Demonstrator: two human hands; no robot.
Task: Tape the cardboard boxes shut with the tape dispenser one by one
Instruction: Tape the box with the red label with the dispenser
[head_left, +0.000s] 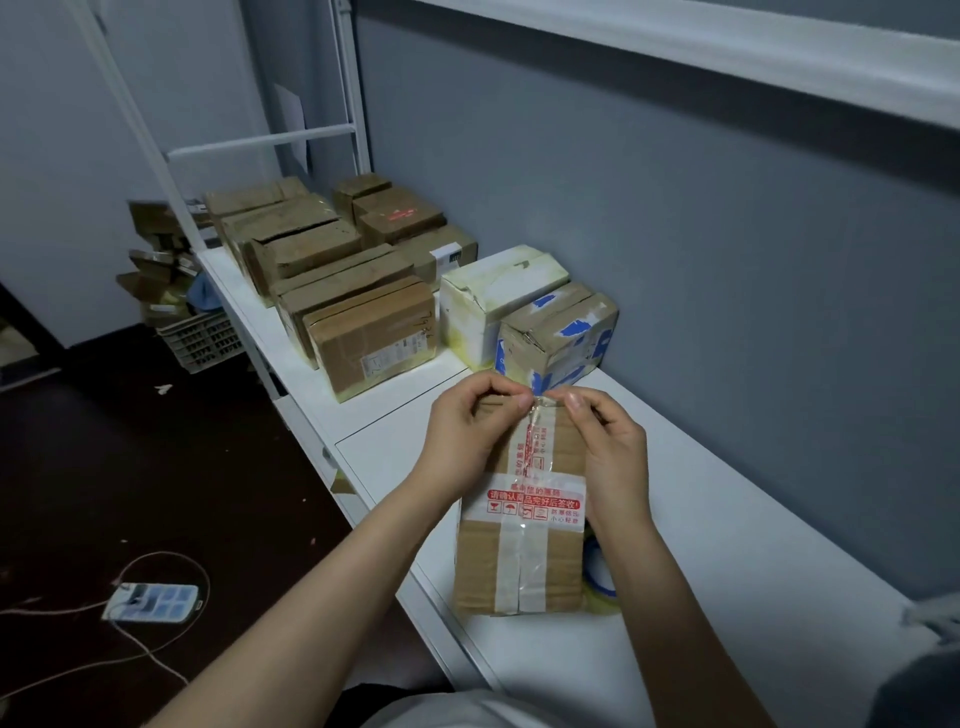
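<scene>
A cardboard box (519, 551) sits on the white counter (753, 519) at lower centre of the frame. The left hand (467, 431) and right hand (608, 441) each pinch, in a narrow grip, the crumpled clear tape (540, 402) at the box's far edge. More boxes (363, 291) line the counter at upper left.
</scene>
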